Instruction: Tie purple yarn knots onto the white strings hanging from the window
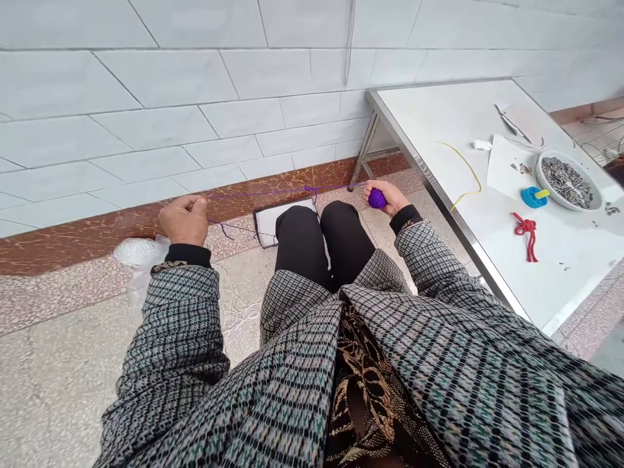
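Note:
A thin purple cord (273, 192) is stretched between my two hands, level above my knees. Near its middle, closer to the right hand, a small loop or knot (311, 190) sits in it. My left hand (184, 220) is closed in a pinch on one end, and a loose tail dangles beside it. On the other side my right hand (389, 196) is closed around a purple ball of cord (377, 198), from which the stretched length runs.
A white table (419, 123) at right holds a bowl of sunflower seeds (568, 181), a red knotted cord (526, 235), a yellow cord (470, 170) and a blue tape roll (533, 197). A dark-edged white board (266, 221) lies beyond my knees. White cord (139, 251) lies on the floor, left.

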The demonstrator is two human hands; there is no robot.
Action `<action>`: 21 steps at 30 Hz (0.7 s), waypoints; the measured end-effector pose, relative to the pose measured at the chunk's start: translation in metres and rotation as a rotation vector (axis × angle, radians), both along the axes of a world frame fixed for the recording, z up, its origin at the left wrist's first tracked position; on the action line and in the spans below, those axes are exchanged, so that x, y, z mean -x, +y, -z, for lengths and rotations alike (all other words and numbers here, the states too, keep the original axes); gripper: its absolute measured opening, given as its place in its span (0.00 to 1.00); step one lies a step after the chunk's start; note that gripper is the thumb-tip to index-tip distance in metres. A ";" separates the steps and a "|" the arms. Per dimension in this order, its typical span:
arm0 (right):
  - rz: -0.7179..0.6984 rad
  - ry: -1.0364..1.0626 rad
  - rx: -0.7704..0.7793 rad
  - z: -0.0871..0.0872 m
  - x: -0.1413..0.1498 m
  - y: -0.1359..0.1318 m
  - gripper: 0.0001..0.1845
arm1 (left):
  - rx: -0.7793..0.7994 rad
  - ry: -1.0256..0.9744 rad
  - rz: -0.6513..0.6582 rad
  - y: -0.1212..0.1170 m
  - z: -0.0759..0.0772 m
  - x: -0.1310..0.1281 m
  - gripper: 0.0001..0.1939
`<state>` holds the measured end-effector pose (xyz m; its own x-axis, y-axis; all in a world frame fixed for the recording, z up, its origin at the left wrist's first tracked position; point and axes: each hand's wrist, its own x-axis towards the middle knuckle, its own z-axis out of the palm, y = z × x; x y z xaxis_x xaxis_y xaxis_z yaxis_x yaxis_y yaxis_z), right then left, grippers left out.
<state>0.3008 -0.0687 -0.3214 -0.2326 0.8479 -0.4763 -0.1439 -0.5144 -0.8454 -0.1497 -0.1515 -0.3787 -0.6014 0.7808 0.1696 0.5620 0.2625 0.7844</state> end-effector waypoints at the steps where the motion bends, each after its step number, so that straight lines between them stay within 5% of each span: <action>1: -0.003 -0.017 -0.007 0.004 -0.002 -0.001 0.19 | 0.000 -0.031 -0.021 -0.002 0.004 -0.003 0.08; 10: -0.045 -0.061 -0.010 0.025 -0.010 -0.015 0.20 | 0.071 -0.158 -0.058 -0.014 0.027 -0.026 0.04; 21: -0.101 -0.065 -0.037 0.035 -0.014 -0.037 0.20 | 0.150 -0.155 -0.034 -0.040 0.026 -0.030 0.03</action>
<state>0.3149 -0.1054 -0.3566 -0.2876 0.8389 -0.4621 -0.0374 -0.4919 -0.8698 -0.1195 -0.1920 -0.4047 -0.6372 0.7694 -0.0433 0.4269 0.3993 0.8114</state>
